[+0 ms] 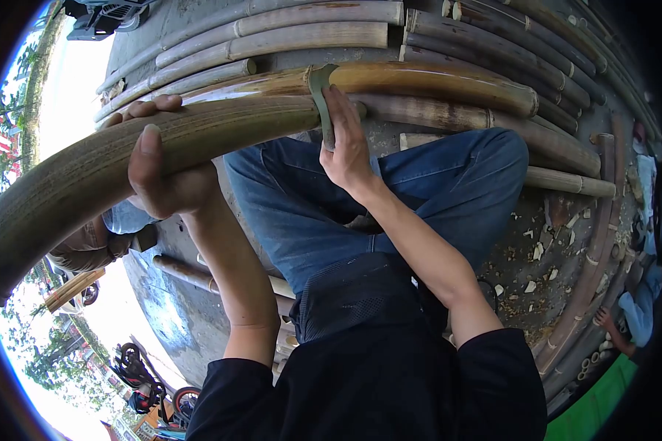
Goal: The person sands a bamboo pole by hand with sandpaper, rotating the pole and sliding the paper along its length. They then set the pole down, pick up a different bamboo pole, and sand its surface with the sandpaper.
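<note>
My left hand (171, 173) grips a thick greenish-brown bamboo pole (221, 131) from below, thumb on the near side and fingertips showing over the far side. The pole runs from the left edge to above my lap. At its right end, my right hand (348, 147) holds a bent grey-green strip (318, 82), which looks like sandpaper. The strip curls over the cut end of the pole. My palm is upright and the fingers are pressed together along the strip, so part of it is hidden.
Just beyond the pole lies a glossy yellow-brown bamboo pole (434, 79). More bamboo poles (309, 38) are stacked on the ground behind it. Bamboo chips (537, 250) litter the floor at right. Another person's hand (604, 317) shows at the far right. A motorcycle (143, 389) stands at lower left.
</note>
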`<state>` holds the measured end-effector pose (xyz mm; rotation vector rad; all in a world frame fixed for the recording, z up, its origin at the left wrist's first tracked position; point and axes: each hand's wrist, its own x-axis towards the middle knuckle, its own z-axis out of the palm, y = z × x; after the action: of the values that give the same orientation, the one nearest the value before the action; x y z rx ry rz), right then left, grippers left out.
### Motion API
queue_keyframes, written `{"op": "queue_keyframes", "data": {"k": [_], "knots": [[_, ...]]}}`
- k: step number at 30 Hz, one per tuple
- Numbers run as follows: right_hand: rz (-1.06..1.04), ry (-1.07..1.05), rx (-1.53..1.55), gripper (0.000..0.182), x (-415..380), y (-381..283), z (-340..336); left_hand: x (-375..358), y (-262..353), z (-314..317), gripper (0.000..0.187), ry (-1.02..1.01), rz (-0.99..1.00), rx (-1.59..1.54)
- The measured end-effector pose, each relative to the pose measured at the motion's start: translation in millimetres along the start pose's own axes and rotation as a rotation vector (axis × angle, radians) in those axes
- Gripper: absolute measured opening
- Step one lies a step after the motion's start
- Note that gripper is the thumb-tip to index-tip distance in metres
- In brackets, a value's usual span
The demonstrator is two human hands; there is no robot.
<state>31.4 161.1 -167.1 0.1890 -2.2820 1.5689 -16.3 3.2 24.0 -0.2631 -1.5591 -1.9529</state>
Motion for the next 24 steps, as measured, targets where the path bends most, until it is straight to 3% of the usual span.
{"op": "queue_keyframes", "data": {"k": [2,4,7,12,14,16,21,24], "knots": [[0.046,-0.007,0.012,0.088,-1.8,-14.0,-3.5,-1.7,0.4,6.7,0.060,0.008,0.005,-0.039],[-0.121,0.049,0.062,0.075,13.1,-64.2,-6.8,-4.2,-0.2,8.2,0.059,0.019,0.006,-0.073],[-0.194,0.133,0.162,0.086,22.2,-93.6,1.7,-3.0,-1.3,8.7,0.060,-0.059,0.062,-0.001],[-0.036,0.055,0.009,0.080,7.9,7.3,10.8,-4.0,2.3,3.7,0.060,0.030,-0.015,-0.024],[0.152,-0.013,-0.061,0.074,-5.9,64.9,9.2,-6.2,2.0,-0.1,0.060,0.017,-0.022,-0.034],[0.162,-0.096,-0.041,0.072,-16.1,113.7,2.8,-7.6,1.8,-0.3,0.061,-0.062,-0.006,-0.063],[-0.029,0.086,0.084,0.072,4.5,11.4,6.7,-15.2,4.1,-0.7,0.064,-0.135,0.015,-0.090],[-0.057,0.083,0.094,0.069,0.2,24.0,7.3,-11.3,4.5,-14.4,0.065,-0.201,0.028,-0.112]]}}
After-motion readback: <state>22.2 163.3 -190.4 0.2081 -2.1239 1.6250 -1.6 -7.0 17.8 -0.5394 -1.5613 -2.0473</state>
